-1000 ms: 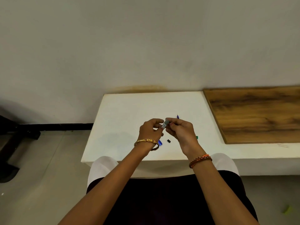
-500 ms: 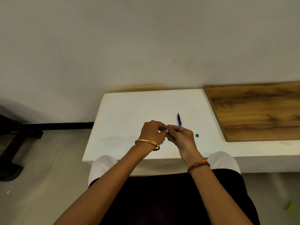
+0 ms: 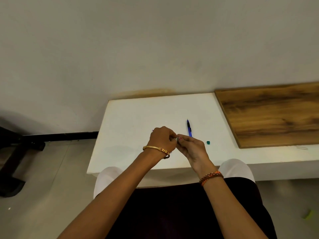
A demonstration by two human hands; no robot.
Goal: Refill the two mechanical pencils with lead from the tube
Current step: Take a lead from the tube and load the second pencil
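Head-worn view — looking forward and down, close over the table (image 3: pixel 131 118).

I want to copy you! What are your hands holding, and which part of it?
Both hands pinch one small grey thing, likely the lead tube, between their fingertips: left hand one end, right hand the other. It is mostly hidden.

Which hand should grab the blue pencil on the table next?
Right, probably. The pencil lies just beyond the right hand, on its side. The left hand would have to cross over. Both hands now pinch the tube.
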